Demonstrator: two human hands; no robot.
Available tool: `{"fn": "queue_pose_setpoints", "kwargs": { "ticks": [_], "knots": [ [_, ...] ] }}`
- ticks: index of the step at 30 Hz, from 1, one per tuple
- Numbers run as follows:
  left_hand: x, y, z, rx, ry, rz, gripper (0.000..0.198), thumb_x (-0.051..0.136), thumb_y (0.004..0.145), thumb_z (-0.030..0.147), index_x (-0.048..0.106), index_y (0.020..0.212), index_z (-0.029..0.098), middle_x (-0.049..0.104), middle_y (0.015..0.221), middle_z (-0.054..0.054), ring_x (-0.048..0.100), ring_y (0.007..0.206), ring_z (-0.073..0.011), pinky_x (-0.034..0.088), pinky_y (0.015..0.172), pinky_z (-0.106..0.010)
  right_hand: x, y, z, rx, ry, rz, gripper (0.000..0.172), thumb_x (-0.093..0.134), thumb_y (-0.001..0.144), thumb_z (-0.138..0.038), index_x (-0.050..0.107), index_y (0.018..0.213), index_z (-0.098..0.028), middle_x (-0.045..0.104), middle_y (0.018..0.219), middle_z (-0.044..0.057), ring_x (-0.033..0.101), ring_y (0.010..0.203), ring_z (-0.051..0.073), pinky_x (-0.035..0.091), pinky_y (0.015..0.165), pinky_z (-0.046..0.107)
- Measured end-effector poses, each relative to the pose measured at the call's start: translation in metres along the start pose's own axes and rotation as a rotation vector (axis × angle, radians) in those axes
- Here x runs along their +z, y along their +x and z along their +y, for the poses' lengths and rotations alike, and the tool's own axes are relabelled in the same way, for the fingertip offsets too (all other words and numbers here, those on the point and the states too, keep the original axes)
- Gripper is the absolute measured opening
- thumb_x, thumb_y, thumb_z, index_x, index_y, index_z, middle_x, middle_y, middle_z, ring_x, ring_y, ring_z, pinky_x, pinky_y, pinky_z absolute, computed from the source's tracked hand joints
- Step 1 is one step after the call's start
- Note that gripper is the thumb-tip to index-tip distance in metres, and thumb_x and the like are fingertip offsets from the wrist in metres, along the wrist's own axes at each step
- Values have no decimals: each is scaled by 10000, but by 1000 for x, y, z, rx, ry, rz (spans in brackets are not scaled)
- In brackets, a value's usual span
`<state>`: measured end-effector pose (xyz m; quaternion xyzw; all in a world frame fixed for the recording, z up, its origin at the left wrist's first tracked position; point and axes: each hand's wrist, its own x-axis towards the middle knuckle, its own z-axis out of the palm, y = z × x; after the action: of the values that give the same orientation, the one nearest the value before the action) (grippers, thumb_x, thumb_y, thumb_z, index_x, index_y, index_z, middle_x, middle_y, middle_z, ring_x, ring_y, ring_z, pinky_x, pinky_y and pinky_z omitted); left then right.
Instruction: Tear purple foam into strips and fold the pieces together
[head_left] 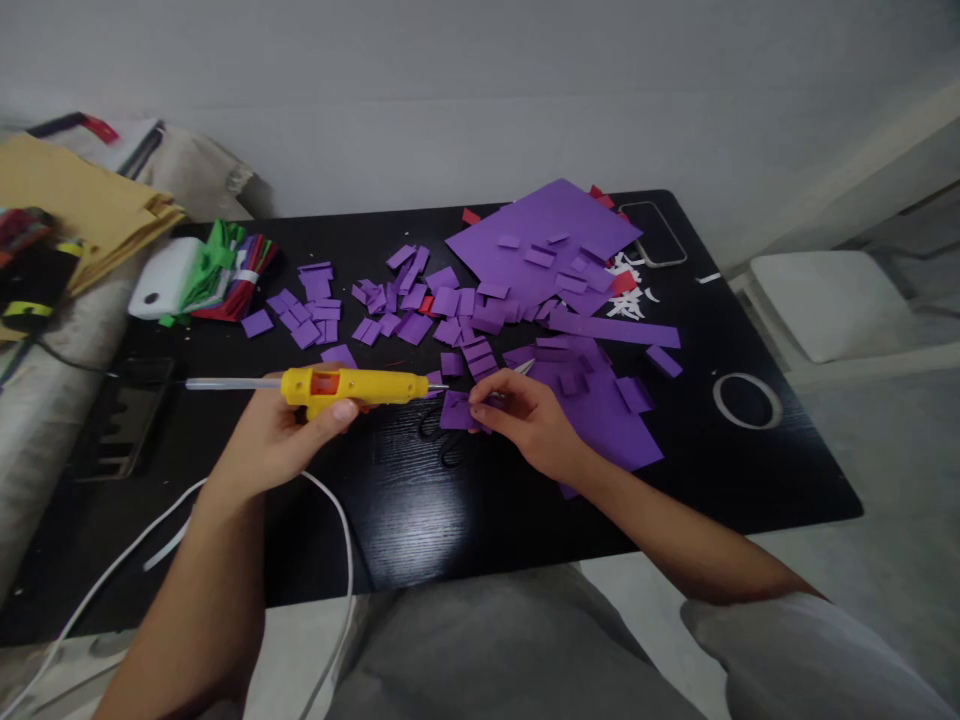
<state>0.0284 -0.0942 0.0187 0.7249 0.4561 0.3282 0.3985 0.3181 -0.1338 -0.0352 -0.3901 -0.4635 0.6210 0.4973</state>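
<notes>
Grip closed: left hand (279, 445) around yellow plastic glue gun (360, 387). Right hand (529, 415) pinches purple paper rectangle (453, 410) (metal nozzle (437, 387) near).

glue gun (356, 386): yellow, roughly level, nozzle (438, 387) pointing right, pale glue stick (232, 384) out the back
purple piece (454, 411): small, paper-like, just beside nozzle tip; contact unclear

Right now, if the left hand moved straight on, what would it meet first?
Led by the yellow glue gun, the left hand would likely meet the purple piece held by the right hand; depth is unclear.
</notes>
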Motion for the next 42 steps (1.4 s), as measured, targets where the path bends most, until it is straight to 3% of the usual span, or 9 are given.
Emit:
{"fn": "queue_pose_setpoints", "kwargs": {
  "ticks": [3, 6, 12, 20, 27, 34, 42],
  "knots": [
    [15, 1, 8, -94, -96, 88, 320, 804, 856, 511, 772, 903, 196, 771, 798, -50, 654, 586, -168, 519, 496, -282, 3, -6, -5, -167, -217, 46, 40, 733, 948, -277, 744, 916, -257, 724, 940, 28, 667, 876, 184, 544, 830, 352],
    [37, 2, 17, -192, -267, 119, 315, 860, 800, 463, 697, 830, 195, 762, 841, -52, 702, 646, -182, 580, 543, -296, 5, -10, -3, -250, -348, 64, 79, 677, 987, -254, 747, 953, -270, 740, 993, 41, 675, 944, 206, 538, 884, 380],
    [63, 4, 20, -264, -317, 66, 300, 828, 848, 451, 731, 853, 167, 779, 875, -82, 739, 740, -208, 646, 665, -341, 8, -10, 8, -164, -374, 111, 31, 698, 960, -265, 727, 967, -255, 730, 958, 34, 670, 882, 197, 528, 789, 342],
    [65, 6, 17, -269, -328, 66, 328, 842, 826, 480, 744, 853, 168, 795, 909, -96, 760, 768, -227, 671, 679, -359, 8, -7, 10, -253, -424, 80, 184, 652, 936, -139, 785, 898, -260, 742, 966, 38, 689, 922, 194, 544, 852, 347],
    [65, 6, 15, -285, -384, 39, 277, 849, 820, 431, 709, 794, 193, 787, 866, -86, 789, 900, -282, 668, 702, -369, 9, -5, 13, -243, -464, 108, 224, 654, 918, -130, 825, 920, -275, 739, 967, 39, 685, 881, 185, 542, 786, 334],
    [63, 7, 14, -236, -381, -12, 256, 838, 845, 405, 702, 808, 192, 792, 931, -79, 791, 982, -274, 643, 929, -414, 10, -4, 16, -240, -428, 127, 197, 665, 920, -144, 817, 914, -269, 750, 962, 39, 697, 895, 189, 537, 790, 341],
    [62, 7, 11, -261, -439, -44, 256, 826, 854, 408, 718, 824, 177, 801, 1107, -119, 787, 877, -236, 683, 812, -385, 11, -4, 14, -230, -447, 145, 194, 653, 918, -141, 812, 901, -251, 753, 952, 44, 702, 898, 182, 537, 793, 327]
  ]
}}
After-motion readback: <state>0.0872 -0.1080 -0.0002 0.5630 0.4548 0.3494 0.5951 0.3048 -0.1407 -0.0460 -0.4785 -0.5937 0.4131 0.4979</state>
